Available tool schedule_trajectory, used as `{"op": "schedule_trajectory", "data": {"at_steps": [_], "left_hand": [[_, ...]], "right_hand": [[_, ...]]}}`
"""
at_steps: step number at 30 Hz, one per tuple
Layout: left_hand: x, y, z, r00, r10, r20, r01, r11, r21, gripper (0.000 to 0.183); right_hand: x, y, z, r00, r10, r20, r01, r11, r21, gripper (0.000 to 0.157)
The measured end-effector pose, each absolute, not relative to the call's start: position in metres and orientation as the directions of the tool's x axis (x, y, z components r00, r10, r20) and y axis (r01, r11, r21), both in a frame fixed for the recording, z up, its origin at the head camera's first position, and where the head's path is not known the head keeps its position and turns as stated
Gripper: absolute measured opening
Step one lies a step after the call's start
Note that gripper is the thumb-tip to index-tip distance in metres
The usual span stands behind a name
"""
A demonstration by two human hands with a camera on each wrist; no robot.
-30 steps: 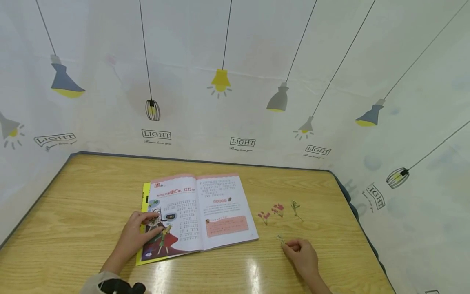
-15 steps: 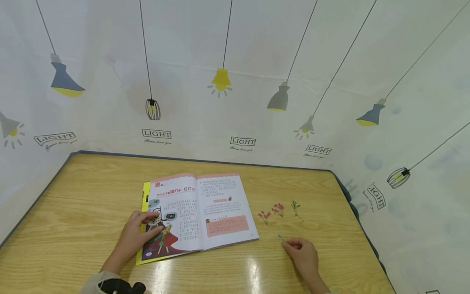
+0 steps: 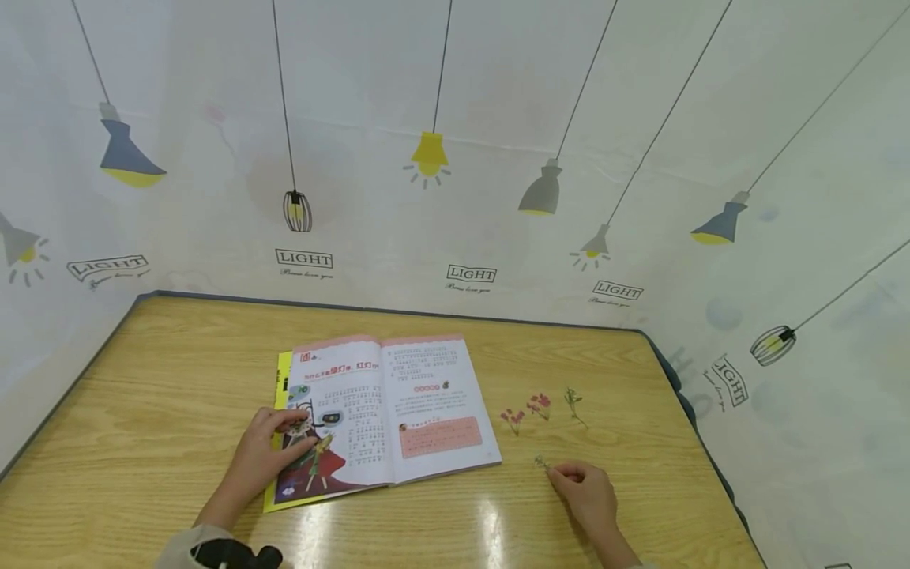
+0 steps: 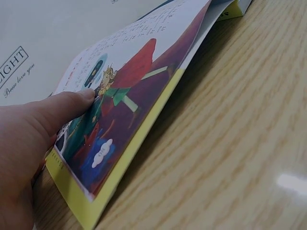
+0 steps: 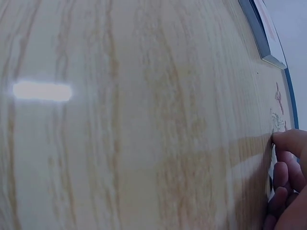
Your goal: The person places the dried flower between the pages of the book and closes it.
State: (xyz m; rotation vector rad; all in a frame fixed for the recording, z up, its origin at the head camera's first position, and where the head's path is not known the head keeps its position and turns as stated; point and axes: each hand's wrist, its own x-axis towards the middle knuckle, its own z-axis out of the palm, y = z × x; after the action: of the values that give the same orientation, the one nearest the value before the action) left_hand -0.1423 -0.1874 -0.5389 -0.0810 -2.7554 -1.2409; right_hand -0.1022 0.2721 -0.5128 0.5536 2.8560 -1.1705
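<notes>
Clock positions are read from the middle of the open book (image 3: pixel 398 415), twelve being away from the person. Nearest, at seven o'clock, a pale sleeve (image 3: pixel 174 551) shows beside a black device (image 3: pixel 238 555). The right hand (image 3: pixel 586 499), near four o'clock, pinches a small sprig (image 3: pixel 541 461) between thumb and fingers; the sprig's free end points towards ten. The left hand (image 3: pixel 265 444), between eight and nine, rests on the illustrated left page, thumb and forefinger spread; its other fingers are largely hidden, so their position cannot be confirmed. The hands are well apart. The book lies on a wooden table (image 3: pixel 142 442), yellow showing along its left edge. Around three o'clock lie two pink sprigs (image 3: pixel 539 405) and, further right, a green sprig (image 3: pixel 572 401). Farthest, at twelve, stands a pale backdrop (image 3: pixel 370 213) printed with hanging lamps.
</notes>
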Motion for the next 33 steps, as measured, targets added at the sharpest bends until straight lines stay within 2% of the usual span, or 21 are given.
{"op": "schedule_trajectory", "data": {"at_steps": [9, 19, 33], "left_hand": [[-0.143, -0.187, -0.539, -0.991, -0.002, 0.13, 0.097, 0.652, 0.752, 0.046], [-0.143, -0.188, -0.543, -0.99, 0.003, 0.139, 0.106, 0.662, 0.742, 0.045], [-0.142, -0.187, -0.542, -0.99, -0.004, 0.14, 0.102, 0.664, 0.741, 0.045]], "right_hand": [[-0.104, 0.271, -0.511, -0.931, 0.322, -0.172, 0.34, 0.594, -0.729, 0.028], [-0.116, 0.259, -0.507, -0.946, 0.295, -0.13, 0.278, 0.54, -0.795, 0.021], [-0.132, 0.231, -0.505, -0.954, 0.285, -0.09, 0.229, 0.505, -0.832, 0.019]]}}
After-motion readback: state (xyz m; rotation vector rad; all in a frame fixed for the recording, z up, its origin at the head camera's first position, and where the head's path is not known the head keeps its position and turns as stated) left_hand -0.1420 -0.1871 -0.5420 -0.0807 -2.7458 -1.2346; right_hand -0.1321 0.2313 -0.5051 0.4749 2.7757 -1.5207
